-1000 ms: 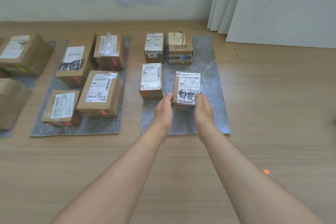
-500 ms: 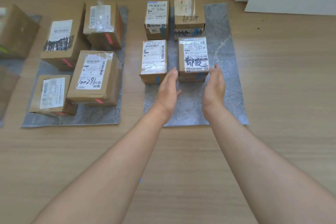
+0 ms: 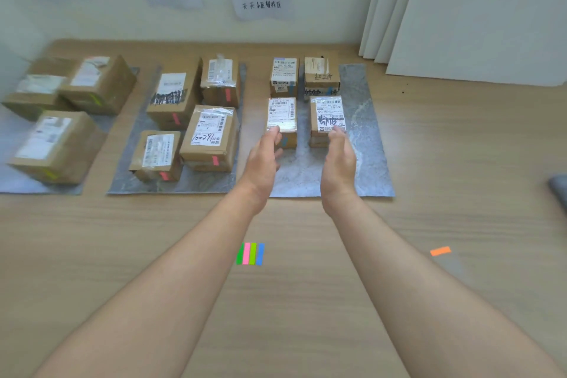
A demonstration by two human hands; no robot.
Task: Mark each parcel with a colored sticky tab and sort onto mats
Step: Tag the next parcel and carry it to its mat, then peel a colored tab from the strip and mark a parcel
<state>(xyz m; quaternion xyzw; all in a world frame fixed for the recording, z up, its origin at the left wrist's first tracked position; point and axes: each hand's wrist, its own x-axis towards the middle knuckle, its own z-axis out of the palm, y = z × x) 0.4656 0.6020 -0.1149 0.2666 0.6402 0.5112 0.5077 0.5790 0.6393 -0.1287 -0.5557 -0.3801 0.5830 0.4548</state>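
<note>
Both forearms reach forward over the pale wooden surface [image 3: 460, 163]. Left hand [image 3: 264, 159]: grip spread, fingers straight and close together, palm turned inward, nothing held. Its fingertips [image 3: 274, 133] overlap the near edge of the front-left brown cardboard parcel with a white shipping label [image 3: 282, 113]; contact not certain. Right hand [image 3: 339, 163]: grip likewise spread, palm facing the left one, nothing held. Its fingertips [image 3: 337, 136] sit at the near edge of the front-right brown cardboard parcel with black scrawl on its label [image 3: 328, 112]; touching or just short, cannot tell. These two parcels stand side by side, a narrow gap between them, on the right grey marbled mat [image 3: 371, 144]. Behind them in a back row are a back-left parcel [image 3: 283, 77] and a back-right parcel [image 3: 320, 77]. A blue tab [image 3: 285, 142] shows on the front-left parcel's near face. Middle grey mat [image 3: 184, 186]: four brown parcels [image 3: 208, 132], a pink tab [image 3: 215, 160] on the near side of each. Left grey mat [image 3: 18, 186]: larger brown parcels [image 3: 58, 144], blurred, with yellow-green tabs [image 3: 52, 175]. Between the forearms, a strip of sticky tabs in green, pink, light green and blue [image 3: 250, 254] lies flat on the surface. A lone orange tab [image 3: 440, 251] lies well apart to the right. Handwritten paper signs [image 3: 260, 4] hang on the wall above the mats. White boards [image 3: 475, 15] lean at far right.
</note>
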